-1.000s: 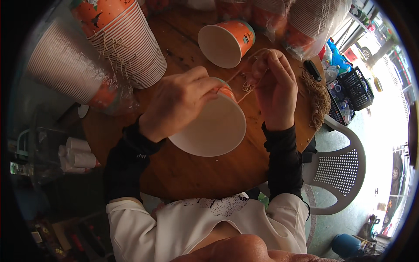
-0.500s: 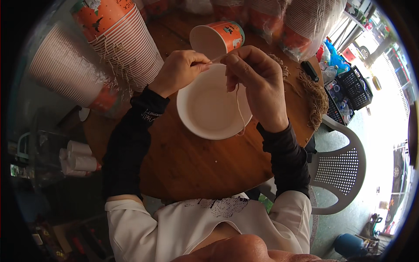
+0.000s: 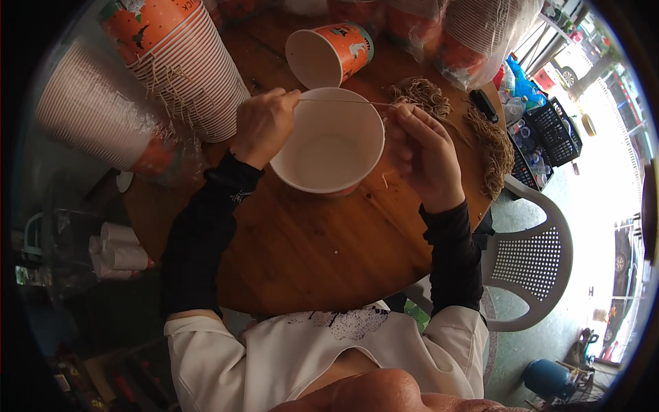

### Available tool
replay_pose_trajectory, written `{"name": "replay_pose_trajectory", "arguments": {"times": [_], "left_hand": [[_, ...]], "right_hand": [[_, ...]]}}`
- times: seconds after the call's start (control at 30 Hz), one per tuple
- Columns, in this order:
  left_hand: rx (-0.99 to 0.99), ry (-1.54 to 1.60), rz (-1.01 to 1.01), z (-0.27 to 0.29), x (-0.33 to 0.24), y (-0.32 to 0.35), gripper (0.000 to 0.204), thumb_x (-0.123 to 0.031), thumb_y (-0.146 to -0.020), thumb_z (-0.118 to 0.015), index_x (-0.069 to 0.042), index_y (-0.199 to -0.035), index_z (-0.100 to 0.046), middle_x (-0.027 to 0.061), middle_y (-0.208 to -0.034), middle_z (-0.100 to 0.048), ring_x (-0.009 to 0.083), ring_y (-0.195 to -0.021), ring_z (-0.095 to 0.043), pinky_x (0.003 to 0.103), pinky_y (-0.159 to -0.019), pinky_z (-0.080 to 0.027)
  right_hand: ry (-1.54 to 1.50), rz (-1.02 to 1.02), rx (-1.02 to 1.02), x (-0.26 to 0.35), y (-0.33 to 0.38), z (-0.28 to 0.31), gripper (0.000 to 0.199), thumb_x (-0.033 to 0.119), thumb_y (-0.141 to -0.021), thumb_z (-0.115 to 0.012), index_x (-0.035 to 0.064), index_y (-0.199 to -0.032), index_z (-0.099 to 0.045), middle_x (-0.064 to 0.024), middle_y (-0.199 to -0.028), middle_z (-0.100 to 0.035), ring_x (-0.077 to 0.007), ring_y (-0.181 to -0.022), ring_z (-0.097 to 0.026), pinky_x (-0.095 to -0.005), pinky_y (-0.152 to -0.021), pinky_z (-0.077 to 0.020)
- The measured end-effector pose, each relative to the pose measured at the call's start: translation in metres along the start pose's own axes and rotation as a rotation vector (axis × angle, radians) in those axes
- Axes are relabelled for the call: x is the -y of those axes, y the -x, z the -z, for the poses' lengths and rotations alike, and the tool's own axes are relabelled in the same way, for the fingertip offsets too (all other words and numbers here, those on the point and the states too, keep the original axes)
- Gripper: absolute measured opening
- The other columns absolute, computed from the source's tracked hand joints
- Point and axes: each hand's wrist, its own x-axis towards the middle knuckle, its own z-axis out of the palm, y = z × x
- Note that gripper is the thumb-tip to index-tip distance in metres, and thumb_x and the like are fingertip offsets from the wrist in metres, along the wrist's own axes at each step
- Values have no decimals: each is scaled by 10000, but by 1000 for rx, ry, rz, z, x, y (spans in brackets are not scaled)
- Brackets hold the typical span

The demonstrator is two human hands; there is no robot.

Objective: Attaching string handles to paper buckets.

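A thin string [image 3: 343,101] is stretched taut between my two hands, above the far part of an upright paper bucket [image 3: 322,147] whose white inside faces up. My left hand [image 3: 266,123] is closed on one end of the string, at the bucket's left rim. At the right rim, my right hand [image 3: 427,147] pinches the other end between thumb and forefinger, its other fingers blurred. An orange printed paper bucket [image 3: 353,49] lies on its side just beyond. A heap of tan string [image 3: 422,98] lies behind my right hand.
Tall stacks of orange paper buckets [image 3: 185,69] stand at the left, some wrapped in plastic [image 3: 96,103]. Bagged stacks [image 3: 473,48] line the back. More tan string [image 3: 495,158] and a black object [image 3: 484,106] lie at the table's [image 3: 295,268] right edge, near a grey chair [image 3: 528,261].
My hands have moved apart, drawing the string straight between them. My left hand has turned knuckles up. The upright bucket appears slightly farther up and left in view.
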Motion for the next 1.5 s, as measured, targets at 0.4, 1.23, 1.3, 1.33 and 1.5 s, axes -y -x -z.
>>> {"name": "replay_pose_trajectory", "arguments": {"times": [0.4,1.23,1.3,1.33,1.5], "left_hand": [[203,1231,163,46,-101,66,225,-164,-988,-544,-20,-1135,-636,77,-1046,-672,129,-798,-618,272,-680,-507],[355,993,65,16,-95,69,135,-117,-913,-634,9,-866,-617,101,-737,-615,212,-650,-602,318,-588,-460],[371,1079,163,16,-94,70,173,-155,-930,-627,3,-860,-617,72,-708,-590,160,-637,-569,295,-574,-442],[382,1165,257,16,-93,70,211,-192,-947,-621,-3,-854,-617,43,-679,-564,108,-624,-536,271,-560,-424],[356,1294,332,6,-86,76,310,-285,-974,-587,-9,-838,-613,17,-618,-489,76,-578,-447,259,-528,-378]], "right_hand": [[-934,-170,196,-13,31,-10,261,224,-1058,-350,15,-1087,-505,8,-710,-395,-67,-463,-292,-219,-377,-242],[861,145,-79,-64,78,8,169,24,-881,-651,-4,-1046,-635,-70,-838,-630,-104,-722,-605,-235,-617,-488],[881,136,-79,-66,79,10,141,24,-875,-661,-2,-1013,-641,-49,-792,-617,-86,-679,-574,-224,-595,-466],[814,109,-154,-68,81,10,111,23,-870,-669,3,-976,-643,-30,-766,-600,-68,-661,-545,-215,-581,-440],[618,114,-264,-71,82,3,61,25,-861,-679,19,-908,-640,22,-704,-539,-23,-640,-494,-194,-564,-385]]}}
